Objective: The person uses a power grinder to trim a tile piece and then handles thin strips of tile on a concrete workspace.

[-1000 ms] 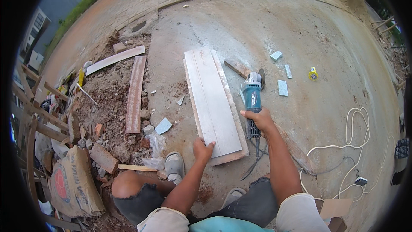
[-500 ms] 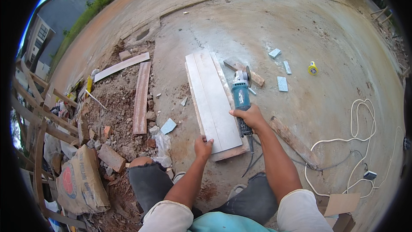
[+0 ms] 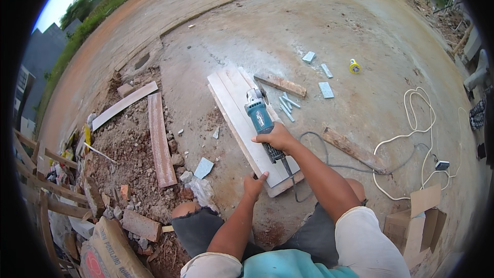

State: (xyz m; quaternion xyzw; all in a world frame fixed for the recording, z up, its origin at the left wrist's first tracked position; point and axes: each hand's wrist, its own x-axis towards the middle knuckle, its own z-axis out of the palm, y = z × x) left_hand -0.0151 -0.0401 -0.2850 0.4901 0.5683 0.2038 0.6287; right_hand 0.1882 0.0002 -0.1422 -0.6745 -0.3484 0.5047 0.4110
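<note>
My right hand [image 3: 278,138] is wrapped round the black rear body of a teal angle grinder [image 3: 260,119]. The grinder's metal head and cutting disc are over the right part of a long pale tile [image 3: 226,94]; whether the disc touches it I cannot tell. A straight line runs lengthwise along the tile. Under the tile lies a board or slab [image 3: 286,187], its edge showing at the near end. My left hand [image 3: 253,186] grips the tile's near left edge, thumb on top, the other fingers partly hidden. The grinder's dark cord [image 3: 295,190] loops down beside my right forearm.
Thin cut strips [image 3: 286,107], light-blue offcuts [image 3: 325,90] and wood pieces [image 3: 280,85] lie on the concrete at right, with a yellow roll-like item [image 3: 354,66], white cable [image 3: 378,162] and cardboard box [image 3: 399,224]. At left are rubble [image 3: 128,146], planks [image 3: 162,141] and a paper sack [image 3: 110,249].
My right hand has brought the grinder leftward from the tile's right edge to over the tile. My left hand stays at its near left edge. The whole view has shifted.
</note>
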